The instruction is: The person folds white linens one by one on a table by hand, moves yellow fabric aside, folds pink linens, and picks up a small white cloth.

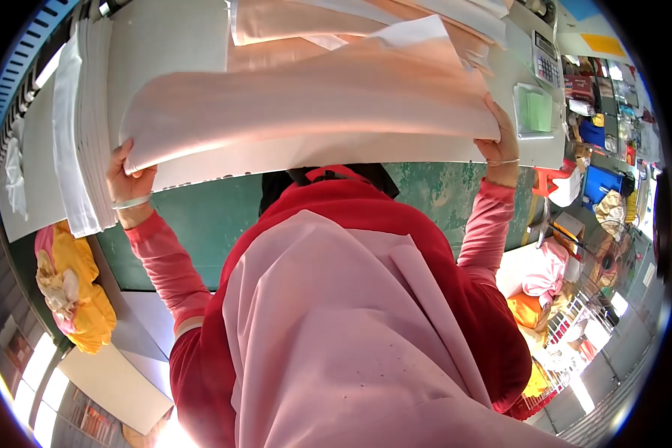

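Note:
A large pale pink sheet of paper [313, 97] curves in the air above the table. My left hand [129, 179] grips its left edge beside a tall stack of white sheets [89, 112]. My right hand [500, 138] grips the sheet's right edge. Each wrist carries a thin bangle, and both arms are in pink sleeves. Under the lifted sheet lie more pink and white sheets [351, 22] on the grey table [164, 45]. My red top and pink scarf fill the lower middle of the view.
A calculator [546, 60] and a green notepad [537, 110] lie at the table's right end. The floor below is green [201, 216]. Yellow and pink cloth [78, 291] sits at the left; cluttered goods and bags crowd the right side.

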`<state>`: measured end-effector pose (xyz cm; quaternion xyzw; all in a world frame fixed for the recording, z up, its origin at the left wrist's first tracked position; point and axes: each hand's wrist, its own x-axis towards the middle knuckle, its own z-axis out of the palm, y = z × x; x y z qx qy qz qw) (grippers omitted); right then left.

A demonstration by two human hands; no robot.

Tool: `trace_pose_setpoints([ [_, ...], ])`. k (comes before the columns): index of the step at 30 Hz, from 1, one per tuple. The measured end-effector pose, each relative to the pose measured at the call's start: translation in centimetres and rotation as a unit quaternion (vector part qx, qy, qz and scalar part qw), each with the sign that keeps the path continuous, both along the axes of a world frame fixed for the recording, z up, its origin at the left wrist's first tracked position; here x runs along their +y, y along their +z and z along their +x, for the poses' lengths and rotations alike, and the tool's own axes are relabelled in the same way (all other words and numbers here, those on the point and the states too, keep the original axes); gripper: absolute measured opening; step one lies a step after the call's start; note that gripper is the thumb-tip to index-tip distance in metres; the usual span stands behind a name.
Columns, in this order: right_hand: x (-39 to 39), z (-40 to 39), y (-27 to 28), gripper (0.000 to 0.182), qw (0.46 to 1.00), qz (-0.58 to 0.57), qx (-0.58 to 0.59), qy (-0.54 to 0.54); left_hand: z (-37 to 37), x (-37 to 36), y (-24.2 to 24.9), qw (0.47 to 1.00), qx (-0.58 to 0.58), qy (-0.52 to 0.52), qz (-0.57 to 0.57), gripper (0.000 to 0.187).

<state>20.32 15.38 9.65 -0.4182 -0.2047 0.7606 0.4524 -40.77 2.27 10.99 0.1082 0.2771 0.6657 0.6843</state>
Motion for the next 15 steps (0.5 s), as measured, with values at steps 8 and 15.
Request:
trace_pose_setpoints([
  [8,-3.1,2.2,1.5,0.027,0.945,0.139,-0.295,-0.040,6.0,-2.6,-0.3,0.898,0.421,-0.036,-0.124,0.043],
  [15,-6.7,0.3,-7.4,0.014,0.611,0.181,-0.769,-0.050,8.1,-3.9,-7.2,0.534,0.803,-0.157,-0.213,0.044],
])
